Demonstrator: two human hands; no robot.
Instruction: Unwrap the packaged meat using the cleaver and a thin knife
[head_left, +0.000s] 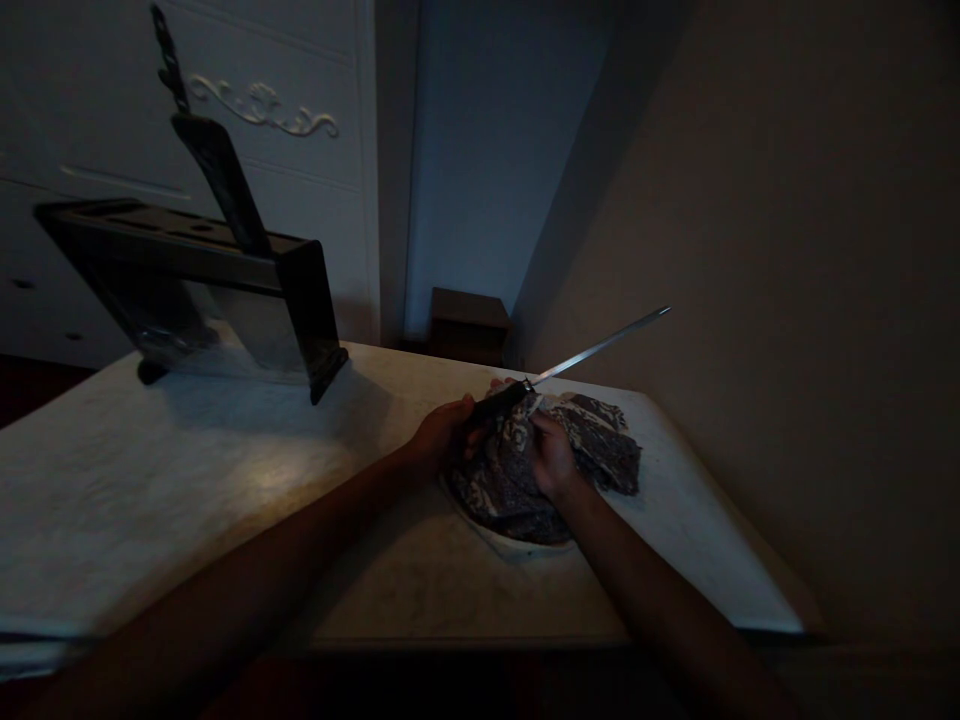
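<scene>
My left hand [444, 432] is closed around the black handle of a sharpening steel [600, 346]. Its thin metal rod slants up and to the right, past the table's far side. My right hand [553, 455] grips a dark patterned cloth [517, 495] close to the guard of the steel, with some fingers hidden by the fabric. Part of the cloth is bunched up against the handle, and the remainder spreads over the table below and to the right of my hands.
On the left of the pale-topped table [390, 590] stands a knife block [300, 300] with clear sides. A black-handled tool [225, 180] sticks up from its slots. A wall [810, 300] runs along the right, and a low brown box-like piece [470, 320] stands beyond the table.
</scene>
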